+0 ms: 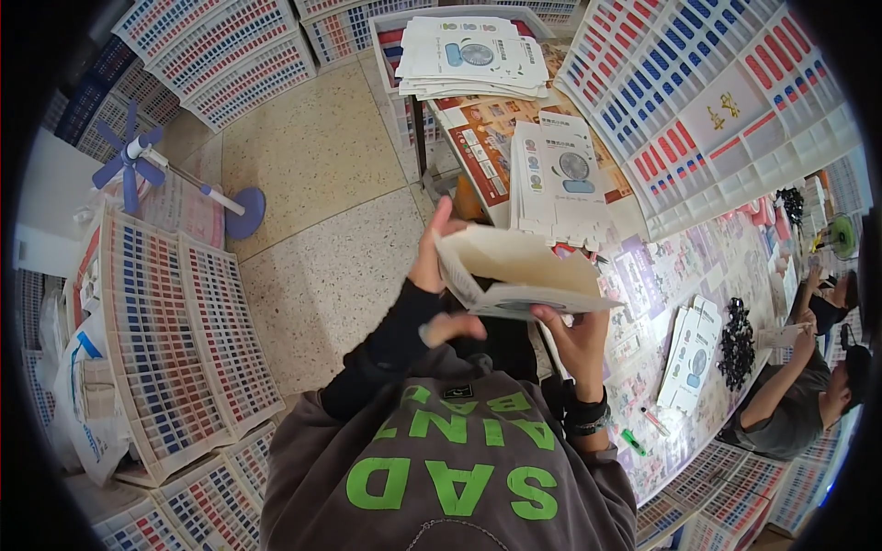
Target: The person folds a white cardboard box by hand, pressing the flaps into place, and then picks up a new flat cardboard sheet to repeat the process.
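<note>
Grey sweatshirt (450, 459) with green lettering fills the foreground, and just past it both hands hold a cream carton (514, 271), a flat box being opened up. Its long axis runs roughly left to right, the open mouth toward the person's left and slightly up. The left hand (432, 266), in a black sleeve, is at that open end: fingers reach up along the edge while the thumb curls below, gripping the flap. The right hand (574, 335) sits under the carton's right end, fingers pinching its lower panel from beneath. Both are in contact; the left one is at the end that is spread apart.

Beyond the carton stands a table (643, 275) covered in printed sheets. A stack of flat cartons (560, 179) lies just behind the held one, and a second stack (473, 55) farther back. To the carton's right, more flats (694, 354) and a heap of small black parts (735, 335) lie on the tabletop, where another person (790, 404) works. Left of the carton is speckled floor (322, 230), a blue fan (138, 156) on a stand, and crates (184, 331) of small packs.
</note>
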Demonstrator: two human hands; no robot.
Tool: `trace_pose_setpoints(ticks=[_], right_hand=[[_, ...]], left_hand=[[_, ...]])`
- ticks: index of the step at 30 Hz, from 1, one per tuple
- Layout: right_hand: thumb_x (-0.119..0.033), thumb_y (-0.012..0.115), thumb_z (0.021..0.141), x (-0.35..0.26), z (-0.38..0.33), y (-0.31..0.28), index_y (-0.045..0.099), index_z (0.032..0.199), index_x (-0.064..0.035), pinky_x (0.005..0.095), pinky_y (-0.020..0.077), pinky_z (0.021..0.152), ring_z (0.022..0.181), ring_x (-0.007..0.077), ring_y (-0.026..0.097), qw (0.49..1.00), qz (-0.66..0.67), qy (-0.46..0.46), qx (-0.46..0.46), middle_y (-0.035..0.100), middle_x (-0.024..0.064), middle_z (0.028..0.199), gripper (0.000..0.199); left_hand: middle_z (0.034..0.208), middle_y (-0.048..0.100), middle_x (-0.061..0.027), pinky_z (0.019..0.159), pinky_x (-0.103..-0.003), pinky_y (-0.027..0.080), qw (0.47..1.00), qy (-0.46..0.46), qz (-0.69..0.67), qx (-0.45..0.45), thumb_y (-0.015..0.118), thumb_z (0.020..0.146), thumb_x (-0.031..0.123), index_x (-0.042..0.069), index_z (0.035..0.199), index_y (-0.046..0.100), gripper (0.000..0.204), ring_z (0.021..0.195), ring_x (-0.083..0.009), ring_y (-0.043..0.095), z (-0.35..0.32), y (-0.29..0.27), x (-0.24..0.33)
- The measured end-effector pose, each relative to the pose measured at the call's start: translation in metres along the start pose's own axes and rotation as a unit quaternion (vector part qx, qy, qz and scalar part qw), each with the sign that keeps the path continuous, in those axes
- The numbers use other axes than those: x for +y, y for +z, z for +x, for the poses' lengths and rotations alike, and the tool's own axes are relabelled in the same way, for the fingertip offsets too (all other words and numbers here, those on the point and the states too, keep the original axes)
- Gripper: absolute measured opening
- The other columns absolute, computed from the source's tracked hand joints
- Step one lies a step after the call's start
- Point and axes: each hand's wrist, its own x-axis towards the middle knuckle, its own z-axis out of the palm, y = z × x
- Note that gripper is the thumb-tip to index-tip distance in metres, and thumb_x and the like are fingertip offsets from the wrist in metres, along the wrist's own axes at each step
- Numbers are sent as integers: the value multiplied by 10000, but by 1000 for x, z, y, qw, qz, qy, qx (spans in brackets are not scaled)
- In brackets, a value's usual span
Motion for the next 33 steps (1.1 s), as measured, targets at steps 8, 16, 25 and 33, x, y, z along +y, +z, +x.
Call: trace_pose_setpoints(ticks=[8,16,25,33], right_hand=[[-376,577,893,-22,0,15,463,1247,15,586,236,1106,1210,379,493,790,-317,-451,268,492,207,1261,539],[-193,523,928,-78,38,0,585,862,-11,467,422,665,767,366,599,908,-267,-252,-203,591,174,787,203],[-108,581,863,-74,45,-4,583,995,14,440,448,775,920,411,561,897,-209,0,-389,608,209,958,179],[-310,618,895,-20,6,-13,314,1419,22,437,303,1101,1354,293,353,937,-108,-183,278,418,190,1392,691]], left_hand=[[1316,414,-157,986,-394,401,977,124,162,54,846,671,71,83,1500,2,1183,1160,-254,496,-10,22,-13],[1173,528,-189,845,-442,464,938,306,163,7,816,690,129,263,1460,280,948,994,-353,562,7,18,-24],[1144,521,-133,785,-391,516,937,273,218,3,877,591,202,212,1133,664,582,975,-313,568,-3,21,-12],[1236,490,-223,831,-383,523,975,190,117,-3,847,691,207,137,1138,611,511,1039,-324,593,-22,16,4]])
